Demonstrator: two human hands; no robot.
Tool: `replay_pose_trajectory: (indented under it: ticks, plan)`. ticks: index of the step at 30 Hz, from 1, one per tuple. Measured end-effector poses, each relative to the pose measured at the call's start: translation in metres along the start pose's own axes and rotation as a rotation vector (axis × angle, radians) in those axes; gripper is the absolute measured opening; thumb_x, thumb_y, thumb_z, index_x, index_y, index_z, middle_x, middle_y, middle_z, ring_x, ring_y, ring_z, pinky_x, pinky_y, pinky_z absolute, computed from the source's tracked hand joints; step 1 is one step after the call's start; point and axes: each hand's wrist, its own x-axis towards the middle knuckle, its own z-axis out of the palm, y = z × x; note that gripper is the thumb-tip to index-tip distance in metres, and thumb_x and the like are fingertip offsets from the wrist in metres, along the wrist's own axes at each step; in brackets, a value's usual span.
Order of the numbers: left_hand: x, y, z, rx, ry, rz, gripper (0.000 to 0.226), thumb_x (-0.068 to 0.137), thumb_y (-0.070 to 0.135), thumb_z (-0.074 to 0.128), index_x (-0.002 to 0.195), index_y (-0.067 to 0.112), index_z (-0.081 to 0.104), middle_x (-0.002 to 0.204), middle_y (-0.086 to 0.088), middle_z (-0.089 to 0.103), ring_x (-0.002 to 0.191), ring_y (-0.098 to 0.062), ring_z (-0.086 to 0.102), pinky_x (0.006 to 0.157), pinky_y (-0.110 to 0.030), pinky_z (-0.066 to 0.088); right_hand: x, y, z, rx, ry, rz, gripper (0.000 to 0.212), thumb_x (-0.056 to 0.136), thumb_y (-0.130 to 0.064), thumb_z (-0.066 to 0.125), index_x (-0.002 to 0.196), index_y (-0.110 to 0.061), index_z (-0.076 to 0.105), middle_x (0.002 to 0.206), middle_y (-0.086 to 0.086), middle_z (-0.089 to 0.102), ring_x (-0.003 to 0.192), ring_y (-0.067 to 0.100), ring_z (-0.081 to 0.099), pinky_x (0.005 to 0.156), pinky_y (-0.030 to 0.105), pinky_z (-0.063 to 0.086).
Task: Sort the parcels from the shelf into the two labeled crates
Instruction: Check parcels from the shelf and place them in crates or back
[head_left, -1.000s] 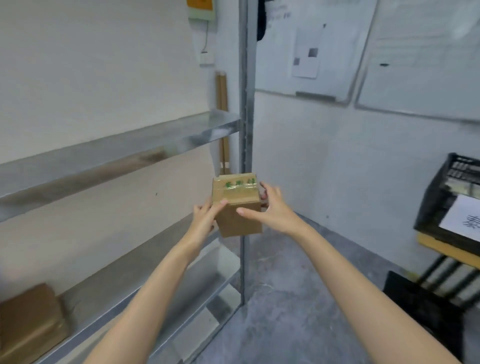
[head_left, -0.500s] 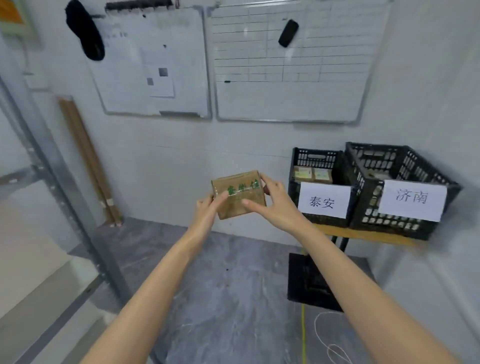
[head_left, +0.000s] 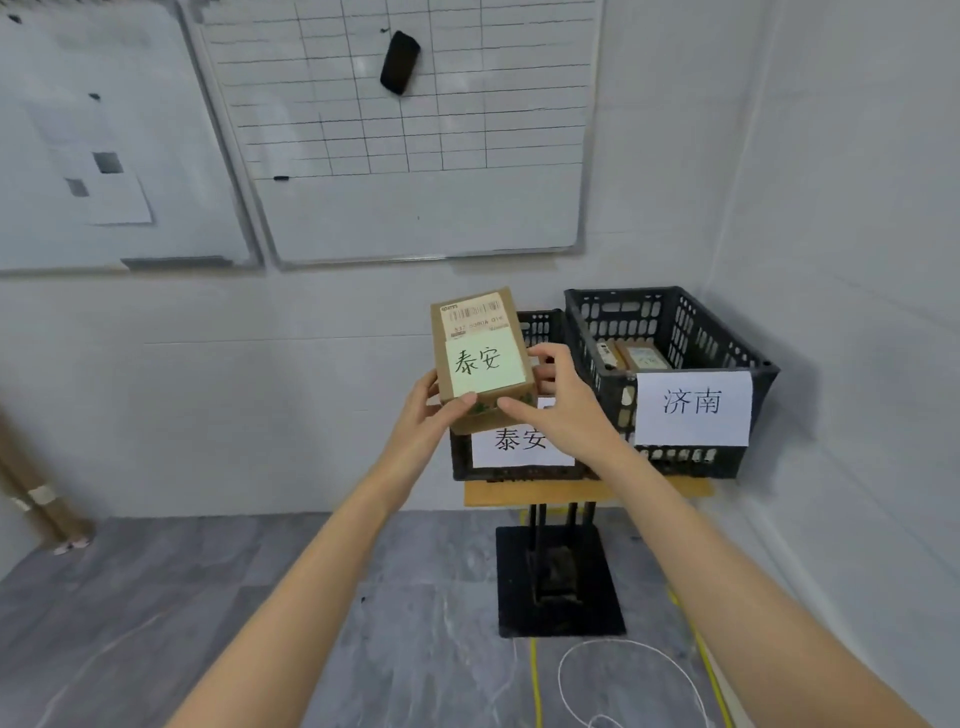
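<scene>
I hold a small brown cardboard parcel (head_left: 480, 353) with both hands in front of the crates. Its top face is tilted toward me and shows a shipping label and a pale green note reading 泰安. My left hand (head_left: 428, 415) grips its left side, my right hand (head_left: 558, 402) its right side. Behind the parcel stands a black crate (head_left: 540, 327) with a white sign 泰安 (head_left: 519, 441), mostly hidden by the parcel and my hands. To its right a second black crate (head_left: 670, 332) carries the sign 济南 (head_left: 693, 408) and holds parcels (head_left: 636, 356).
Both crates rest on a wooden board (head_left: 587, 491) on a black pedestal stand (head_left: 558, 582) in the room's corner. Two whiteboards (head_left: 415, 130) hang on the wall behind. Yellow and white cords (head_left: 623, 675) lie on the grey floor. Cardboard tubes (head_left: 36, 499) lean at the left.
My view has turned right, away from the shelf, and closer to the crates. The parcel has been tipped so its labelled top face shows.
</scene>
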Motion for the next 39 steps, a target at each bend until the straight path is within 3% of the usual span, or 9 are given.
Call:
replay_pose_trajectory:
  ticks: [3, 7, 13, 17, 22, 25, 28, 32, 39]
  plan:
    - [0.034, -0.007, 0.019, 0.005, -0.031, 0.009, 0.06, 0.085, 0.043, 0.066, 0.137, 0.038, 0.036, 0.114, 0.033, 0.05, 0.101, 0.011, 0.054, 0.068, -0.009, 0.046, 0.02, 0.02, -0.017, -0.025, 0.048, 0.019, 0.062, 0.081, -0.021, 0.08, 0.122, -0.031, 0.034, 0.107, -0.022, 0.049, 0.1, -0.006, 0.054, 0.073, 0.01, 0.042]
    - [0.084, -0.018, 0.041, 0.052, -0.063, 0.043, 0.068, 0.083, 0.03, 0.073, 0.139, 0.032, 0.034, 0.115, 0.031, 0.048, 0.104, 0.009, 0.052, 0.071, -0.009, 0.044, 0.055, 0.046, -0.037, -0.099, 0.1, 0.039, 0.065, 0.077, -0.018, 0.083, 0.119, -0.029, 0.034, 0.111, -0.012, 0.051, 0.1, 0.003, 0.056, 0.073, 0.013, 0.043]
    - [0.177, -0.039, 0.062, 0.147, -0.035, 0.122, 0.076, 0.08, 0.013, 0.077, 0.139, 0.017, 0.03, 0.135, 0.002, 0.045, 0.113, -0.007, 0.05, 0.072, -0.008, 0.048, 0.131, 0.082, -0.056, -0.198, 0.145, 0.068, 0.06, 0.074, -0.02, 0.086, 0.114, -0.02, 0.041, 0.119, -0.002, 0.057, 0.108, 0.014, 0.058, 0.082, 0.022, 0.048]
    - [0.252, -0.049, 0.06, 0.228, -0.028, 0.155, 0.079, 0.076, 0.028, 0.081, 0.138, 0.018, 0.031, 0.136, 0.003, 0.049, 0.124, -0.016, 0.048, 0.1, -0.035, 0.046, 0.194, 0.1, -0.063, -0.245, 0.165, 0.076, 0.059, 0.072, -0.024, 0.087, 0.112, -0.016, 0.045, 0.117, -0.001, 0.058, 0.108, 0.016, 0.059, 0.086, 0.029, 0.05]
    - [0.335, -0.06, 0.047, 0.286, -0.069, 0.198, 0.097, 0.072, 0.03, 0.083, 0.147, 0.02, 0.022, 0.143, 0.003, 0.045, 0.115, -0.017, 0.054, 0.095, -0.036, 0.048, 0.27, 0.125, -0.06, -0.256, 0.152, 0.096, 0.067, 0.067, -0.024, 0.09, 0.116, -0.018, 0.044, 0.122, 0.0, 0.055, 0.113, 0.019, 0.058, 0.091, 0.036, 0.052]
    - [0.373, -0.071, 0.042, 0.334, -0.075, 0.216, 0.097, 0.073, 0.029, 0.083, 0.149, 0.023, 0.023, 0.143, 0.005, 0.045, 0.11, -0.013, 0.054, 0.09, -0.031, 0.047, 0.305, 0.139, -0.054, -0.251, 0.146, 0.077, 0.096, 0.064, -0.023, 0.091, 0.141, -0.026, 0.033, 0.139, 0.003, 0.043, 0.126, 0.02, 0.047, 0.104, 0.047, 0.045]
    - [0.398, -0.084, 0.045, 0.35, -0.086, 0.248, 0.094, 0.071, 0.028, 0.085, 0.146, 0.02, 0.029, 0.141, 0.004, 0.048, 0.124, -0.012, 0.048, 0.096, -0.032, 0.046, 0.332, 0.15, -0.045, -0.266, 0.075, 0.045, 0.118, 0.061, -0.03, 0.092, 0.153, -0.032, 0.017, 0.149, -0.003, 0.039, 0.137, 0.015, 0.036, 0.11, 0.046, 0.038]
    - [0.422, -0.104, 0.048, 0.376, -0.071, 0.244, 0.092, 0.071, 0.03, 0.085, 0.146, 0.02, 0.032, 0.141, 0.007, 0.048, 0.127, -0.01, 0.046, 0.097, -0.035, 0.047, 0.359, 0.174, -0.033, -0.336, -0.001, 0.109, 0.129, 0.064, -0.037, 0.091, 0.157, -0.033, 0.002, 0.153, -0.001, 0.036, 0.139, 0.018, 0.036, 0.11, 0.051, 0.039]
    - [0.449, -0.137, 0.048, 0.394, -0.065, 0.166, 0.094, 0.071, 0.033, 0.084, 0.147, 0.019, 0.031, 0.141, 0.007, 0.048, 0.126, -0.01, 0.045, 0.093, -0.028, 0.045, 0.387, 0.212, -0.017, -0.457, -0.106, 0.158, 0.125, 0.071, -0.052, 0.082, 0.157, -0.03, -0.006, 0.16, 0.005, 0.02, 0.138, 0.024, 0.035, 0.106, 0.043, 0.038]
